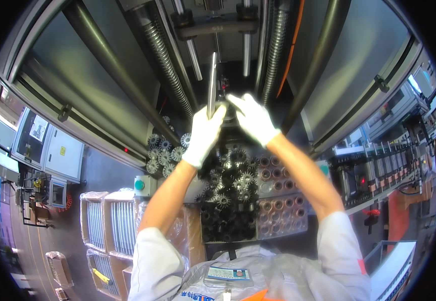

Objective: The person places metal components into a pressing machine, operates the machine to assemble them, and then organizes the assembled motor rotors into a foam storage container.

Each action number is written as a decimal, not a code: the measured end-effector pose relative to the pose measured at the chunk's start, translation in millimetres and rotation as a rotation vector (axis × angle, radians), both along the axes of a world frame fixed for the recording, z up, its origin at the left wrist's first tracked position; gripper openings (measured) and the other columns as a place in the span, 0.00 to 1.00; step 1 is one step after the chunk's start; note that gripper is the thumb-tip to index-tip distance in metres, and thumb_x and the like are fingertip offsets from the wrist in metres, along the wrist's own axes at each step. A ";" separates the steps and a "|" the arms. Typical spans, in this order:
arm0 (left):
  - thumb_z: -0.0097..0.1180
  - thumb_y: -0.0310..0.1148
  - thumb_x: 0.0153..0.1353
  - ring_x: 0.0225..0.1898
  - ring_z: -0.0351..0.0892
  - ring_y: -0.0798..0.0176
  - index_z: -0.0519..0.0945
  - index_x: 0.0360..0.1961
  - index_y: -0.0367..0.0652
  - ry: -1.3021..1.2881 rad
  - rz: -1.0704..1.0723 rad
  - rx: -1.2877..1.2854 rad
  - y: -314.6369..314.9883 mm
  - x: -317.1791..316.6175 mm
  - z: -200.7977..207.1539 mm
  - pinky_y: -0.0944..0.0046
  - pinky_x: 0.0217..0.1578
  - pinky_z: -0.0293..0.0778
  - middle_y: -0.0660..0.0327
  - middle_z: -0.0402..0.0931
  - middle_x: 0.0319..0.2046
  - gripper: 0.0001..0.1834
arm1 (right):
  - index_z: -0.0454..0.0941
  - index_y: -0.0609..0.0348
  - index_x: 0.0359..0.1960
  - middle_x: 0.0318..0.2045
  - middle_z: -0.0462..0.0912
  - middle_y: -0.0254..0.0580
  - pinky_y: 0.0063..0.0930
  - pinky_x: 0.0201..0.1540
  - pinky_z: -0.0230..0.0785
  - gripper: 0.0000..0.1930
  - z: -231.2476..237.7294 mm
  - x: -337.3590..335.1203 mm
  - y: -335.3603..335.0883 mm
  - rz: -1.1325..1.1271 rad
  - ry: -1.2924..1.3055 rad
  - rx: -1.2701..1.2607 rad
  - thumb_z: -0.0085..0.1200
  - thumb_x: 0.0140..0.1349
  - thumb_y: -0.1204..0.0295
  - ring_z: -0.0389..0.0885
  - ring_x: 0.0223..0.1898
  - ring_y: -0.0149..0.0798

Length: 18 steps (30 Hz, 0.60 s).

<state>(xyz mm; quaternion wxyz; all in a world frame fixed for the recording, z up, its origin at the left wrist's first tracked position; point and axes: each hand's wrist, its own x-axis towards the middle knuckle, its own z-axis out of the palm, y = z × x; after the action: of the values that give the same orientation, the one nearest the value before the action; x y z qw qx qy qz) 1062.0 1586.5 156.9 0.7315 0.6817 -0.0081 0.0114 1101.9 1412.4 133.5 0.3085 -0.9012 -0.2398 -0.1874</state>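
Observation:
My left hand (206, 133), in a white glove, is closed around the lower end of a bright metal shaft (212, 83) that stands nearly upright. To its right, my gloved right hand (253, 119) reaches in with fingers stretched and apart, apparently holding nothing; its fingertips are slightly blurred. Both hands are in front of a dark fixture (223, 85) between the machine's columns. Below them lie several black toothed parts (223, 200) in a tray. Copper-coloured rings (279, 204) fill clear trays at the right, and silvery slotted discs (165, 156) lie left of my left wrist.
Thick dark bars (112, 65) and ribbed spring-like columns (165, 60) flank the work space. A grey box with a green button (142, 185) stands left of my left forearm. Cartons of metal shafts (122, 226) are at the lower left; a conveyor line (383, 165) runs at the right.

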 end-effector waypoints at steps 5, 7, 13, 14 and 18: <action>0.59 0.37 0.69 0.18 0.65 0.80 0.82 0.41 0.39 -0.164 -0.013 -0.008 -34.5 50.8 30.9 0.75 0.19 0.62 0.73 0.71 0.20 0.11 | 0.78 0.48 0.57 0.46 0.77 0.49 0.45 0.42 0.77 0.17 -12.8 -107.3 -84.8 0.055 0.113 -0.077 0.53 0.66 0.70 0.82 0.38 0.56; 0.59 0.39 0.70 0.17 0.62 0.80 0.82 0.43 0.39 -0.298 0.110 0.074 -30.8 70.9 20.4 0.74 0.18 0.59 0.74 0.69 0.20 0.12 | 0.79 0.50 0.55 0.47 0.78 0.49 0.45 0.43 0.77 0.16 -29.2 -143.3 -123.9 0.043 0.140 -0.109 0.54 0.65 0.70 0.82 0.40 0.55; 0.61 0.44 0.69 0.13 0.58 0.79 0.73 0.26 0.46 -0.444 0.219 -0.007 -40.1 105.4 32.3 0.73 0.13 0.56 0.75 0.62 0.15 0.18 | 0.83 0.57 0.48 0.41 0.82 0.49 0.41 0.43 0.77 0.12 -47.3 -241.1 -218.1 -0.223 0.383 -0.076 0.57 0.64 0.73 0.83 0.42 0.52; 0.58 0.38 0.70 0.17 0.64 0.78 0.75 0.27 0.43 -0.391 0.211 -0.012 -36.7 114.4 29.9 0.72 0.18 0.62 0.71 0.68 0.18 0.15 | 0.83 0.58 0.47 0.40 0.82 0.49 0.39 0.43 0.76 0.12 -52.3 -255.3 -227.7 -0.234 0.386 -0.027 0.58 0.63 0.75 0.83 0.41 0.51; 0.59 0.43 0.69 0.11 0.57 0.77 0.70 0.24 0.50 -0.466 0.120 -0.039 -44.5 140.2 54.1 0.71 0.11 0.53 0.75 0.60 0.14 0.18 | 0.84 0.59 0.46 0.40 0.83 0.49 0.36 0.45 0.76 0.11 -66.6 -297.6 -239.7 -0.344 0.459 0.100 0.59 0.62 0.77 0.84 0.41 0.49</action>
<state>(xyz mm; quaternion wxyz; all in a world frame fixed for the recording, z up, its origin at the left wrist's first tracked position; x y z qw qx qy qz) 1202.2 1542.1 211.0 0.7208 0.6458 -0.1358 0.2118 804.3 1172.8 66.9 0.3625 -0.9311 0.0020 -0.0397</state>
